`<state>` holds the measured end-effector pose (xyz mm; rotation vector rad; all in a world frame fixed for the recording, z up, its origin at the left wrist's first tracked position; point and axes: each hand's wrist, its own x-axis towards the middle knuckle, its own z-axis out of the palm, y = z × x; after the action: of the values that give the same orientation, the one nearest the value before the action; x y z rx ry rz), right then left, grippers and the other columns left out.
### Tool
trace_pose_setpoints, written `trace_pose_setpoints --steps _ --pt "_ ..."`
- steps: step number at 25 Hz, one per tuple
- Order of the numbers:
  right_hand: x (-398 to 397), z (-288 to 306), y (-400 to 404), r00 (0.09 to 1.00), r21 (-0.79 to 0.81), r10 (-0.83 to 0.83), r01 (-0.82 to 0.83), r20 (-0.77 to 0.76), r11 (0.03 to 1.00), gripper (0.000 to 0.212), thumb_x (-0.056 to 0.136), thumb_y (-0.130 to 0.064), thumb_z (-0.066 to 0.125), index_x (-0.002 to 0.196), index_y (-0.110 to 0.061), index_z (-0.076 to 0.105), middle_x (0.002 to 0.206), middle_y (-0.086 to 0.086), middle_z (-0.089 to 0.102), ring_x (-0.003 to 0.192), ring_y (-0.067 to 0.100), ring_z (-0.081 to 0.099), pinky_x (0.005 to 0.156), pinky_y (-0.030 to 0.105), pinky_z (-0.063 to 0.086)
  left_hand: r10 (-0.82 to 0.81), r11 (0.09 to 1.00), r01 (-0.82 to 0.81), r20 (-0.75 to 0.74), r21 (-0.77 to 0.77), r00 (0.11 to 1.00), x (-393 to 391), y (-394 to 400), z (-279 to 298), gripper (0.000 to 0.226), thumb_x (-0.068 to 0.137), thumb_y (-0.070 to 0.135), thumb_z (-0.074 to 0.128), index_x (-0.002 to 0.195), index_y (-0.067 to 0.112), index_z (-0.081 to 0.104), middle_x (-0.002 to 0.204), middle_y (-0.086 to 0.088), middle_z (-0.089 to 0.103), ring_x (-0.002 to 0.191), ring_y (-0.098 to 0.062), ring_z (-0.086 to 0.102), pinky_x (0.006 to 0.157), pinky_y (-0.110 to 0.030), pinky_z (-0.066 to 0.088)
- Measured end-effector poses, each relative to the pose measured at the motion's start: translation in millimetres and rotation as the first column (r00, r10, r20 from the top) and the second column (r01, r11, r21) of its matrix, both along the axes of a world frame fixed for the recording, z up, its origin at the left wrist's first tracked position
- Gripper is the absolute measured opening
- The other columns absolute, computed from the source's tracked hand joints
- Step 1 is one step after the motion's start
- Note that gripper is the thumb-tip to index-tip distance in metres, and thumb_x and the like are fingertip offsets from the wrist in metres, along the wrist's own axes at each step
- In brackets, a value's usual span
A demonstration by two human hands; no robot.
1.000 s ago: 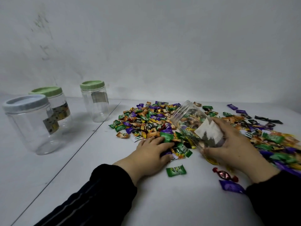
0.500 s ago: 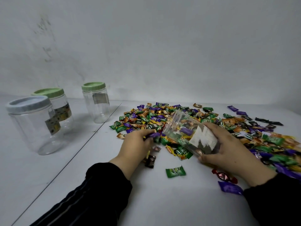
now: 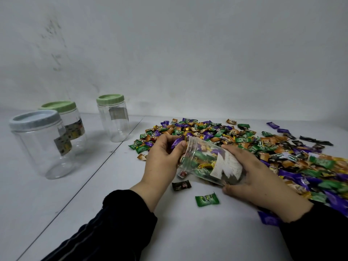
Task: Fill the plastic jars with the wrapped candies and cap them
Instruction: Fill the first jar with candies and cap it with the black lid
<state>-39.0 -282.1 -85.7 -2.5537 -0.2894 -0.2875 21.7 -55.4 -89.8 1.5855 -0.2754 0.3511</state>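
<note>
On the white bench [image 3: 188, 232], a clear plastic jar [image 3: 205, 161] lies tilted, mouth toward the left hand [image 3: 162, 159], part-filled with green, purple and orange candies. Right hand [image 3: 252, 172] fingers curl round its labelled base; left-hand fingers pinch a purple candy [image 3: 177, 142] at the rim. Loose candies [image 3: 273, 146] spread behind.

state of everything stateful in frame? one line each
Tilted jar: uncapped, on its side, partly filled.
Left hand: pinching candies at the jar mouth.
Right hand: gripping the jar.
Blue-lidded jar: capped, upright, empty.
Two green-lidded jars: capped, upright, empty.
Candy pile: loose on table.
</note>
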Motion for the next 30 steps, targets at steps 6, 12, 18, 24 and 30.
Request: trace_pose_setpoints --steps 6,12,18,24,30 --pt "1 -2 4 1.0 0.029 -0.019 0.019 0.005 0.999 0.105 0.069 -0.03 0.088 0.151 -0.043 0.022 0.134 -0.021 0.028 0.12 0.001 0.032 0.1 0.021 0.028 0.04 0.989 -0.04 0.001 0.144 0.999 -2 -2 -4 0.07 0.095 0.065 0.034 0.09 0.005 0.071 0.086 -0.014 0.071 0.083 -0.024 0.065 0.079 -0.043 0.049" --pt "2 -3 3 0.999 0.058 -0.038 0.038 -0.005 0.998 0.107 0.068 -0.031 0.088 0.151 -0.044 0.022 0.133 -0.02 0.029 0.119 0.003 0.035 0.097 0.022 0.032 -0.322 0.945 0.317 0.053 0.074 0.945 -2 1 -10 0.06 0.096 0.039 0.023 0.109 0.011 0.074 0.102 -0.012 0.074 0.102 -0.024 0.068 0.091 -0.031 0.052" --pt "3 2 -11 0.99 0.124 -0.138 0.134 0.025 0.983 0.103 0.066 -0.024 0.09 0.149 -0.038 0.03 0.131 -0.012 0.038 0.121 0.012 0.041 0.098 0.034 0.042 -0.088 0.97 0.094 -0.034 0.226 0.996 -2 14 3 0.031 0.096 0.002 0.044 0.101 0.025 0.064 0.109 0.004 0.063 0.101 -0.012 0.058 0.076 -0.012 0.045" --pt "4 9 -40 0.956 0.123 -0.29 0.283 0.04 0.951 0.1 0.067 -0.019 0.087 0.15 -0.029 0.031 0.144 0.002 0.039 0.129 0.022 0.04 0.102 0.036 0.038 -0.199 0.331 0.34 -0.287 0.88 0.937 -18 -17 -20 0.07 0.092 0.066 0.046 0.152 0.05 0.013 0.165 0.008 -0.012 0.151 -0.026 -0.014 0.123 -0.049 0.003" --pt "4 8 -35 0.968 0.093 -0.247 0.241 0.051 0.966 0.098 0.067 -0.018 0.086 0.149 -0.027 0.032 0.143 0.003 0.04 0.122 0.015 0.036 0.098 0.029 0.032 -0.155 0.175 0.077 -0.05 0.982 0.987 -1 -32 -33 0.058 0.095 0.066 0.034 0.15 0.049 0.023 0.162 -0.001 0.017 0.148 -0.036 0.011 0.119 -0.049 0.02"
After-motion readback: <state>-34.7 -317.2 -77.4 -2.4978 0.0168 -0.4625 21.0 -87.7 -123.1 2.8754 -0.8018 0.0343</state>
